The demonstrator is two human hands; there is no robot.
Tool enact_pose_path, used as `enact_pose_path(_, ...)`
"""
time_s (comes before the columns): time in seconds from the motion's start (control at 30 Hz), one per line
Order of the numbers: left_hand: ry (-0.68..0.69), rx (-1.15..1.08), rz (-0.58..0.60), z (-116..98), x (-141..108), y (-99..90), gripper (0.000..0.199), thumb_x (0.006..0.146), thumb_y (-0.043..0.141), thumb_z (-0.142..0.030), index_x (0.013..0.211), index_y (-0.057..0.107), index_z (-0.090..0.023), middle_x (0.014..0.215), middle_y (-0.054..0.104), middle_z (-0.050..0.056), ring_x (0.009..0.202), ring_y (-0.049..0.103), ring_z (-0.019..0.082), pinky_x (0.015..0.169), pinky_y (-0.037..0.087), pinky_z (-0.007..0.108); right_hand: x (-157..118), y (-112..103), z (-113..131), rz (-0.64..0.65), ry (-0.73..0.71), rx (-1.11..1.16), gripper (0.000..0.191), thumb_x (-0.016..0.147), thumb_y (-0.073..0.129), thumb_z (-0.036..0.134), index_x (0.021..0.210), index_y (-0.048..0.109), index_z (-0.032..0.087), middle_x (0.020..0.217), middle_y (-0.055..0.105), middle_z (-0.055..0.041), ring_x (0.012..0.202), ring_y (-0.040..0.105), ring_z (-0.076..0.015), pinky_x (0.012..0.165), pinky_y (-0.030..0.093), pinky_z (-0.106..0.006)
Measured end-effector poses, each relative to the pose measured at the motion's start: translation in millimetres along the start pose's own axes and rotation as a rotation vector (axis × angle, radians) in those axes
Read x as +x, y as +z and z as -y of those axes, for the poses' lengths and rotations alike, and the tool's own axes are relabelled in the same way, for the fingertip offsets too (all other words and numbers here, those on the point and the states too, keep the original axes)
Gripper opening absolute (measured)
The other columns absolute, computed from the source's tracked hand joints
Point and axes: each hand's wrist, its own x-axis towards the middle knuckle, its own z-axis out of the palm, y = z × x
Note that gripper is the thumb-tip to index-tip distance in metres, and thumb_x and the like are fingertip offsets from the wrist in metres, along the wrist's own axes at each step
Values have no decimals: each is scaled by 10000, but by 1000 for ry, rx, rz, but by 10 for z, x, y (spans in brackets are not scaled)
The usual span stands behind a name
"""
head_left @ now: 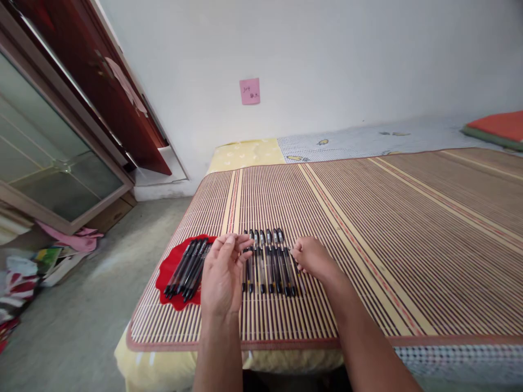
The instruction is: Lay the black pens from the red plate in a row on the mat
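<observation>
Lower centre, with left hand (223, 275) loosely open, right hand (314, 258) curled, cannot tell if gripping; could skew pen row (268, 260) by brushing its ends.

Pink note (249, 91) stuck on the white wall (183, 81), twelve o'clock from view centre. Dark handwriting, two lines. Upper line, toward ten o'clock on the paper: looks like "304", middle digit loosely formed. Lower line, toward four o'clock: what seem to be two characters, too small to make out. Row of black pens (269, 269) at six o'clock, on the slatted mat (318, 321): several carry pale labels (262, 237) near their twelve o'clock ends, print too fine to read.
</observation>
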Motion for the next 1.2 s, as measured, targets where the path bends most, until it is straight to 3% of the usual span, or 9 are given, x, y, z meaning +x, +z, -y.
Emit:
enact_pose_path(0.13,7,-5,-12,0,8,-18,276,709,836,-322,844,668,-149,893,749,79,850,714,186,700,555,242,7,20,-25,39,21,49,176,820,609,98,664,592,176,577,673,-41,469,614,-122,456,366,-205)
enact_pose_path(0.5,1,-13,-7,23,21,-31,273,717,831,-322,849,667,-149,898,747,80,866,710,191,711,548,251,46,53,-40,104,55,153,185,907,568,132,731,600,176,594,693,-41,493,647,-129,457,432,-201)
enact_pose_path(1.2,-2,-35,-8,24,30,-39,277,713,834,-327,837,668,-144,888,743,83,857,709,194,706,543,255,-3,-14,-73,151,-63,187,224,873,498,95,668,545,171,564,671,-45,468,653,-138,459,456,-198)
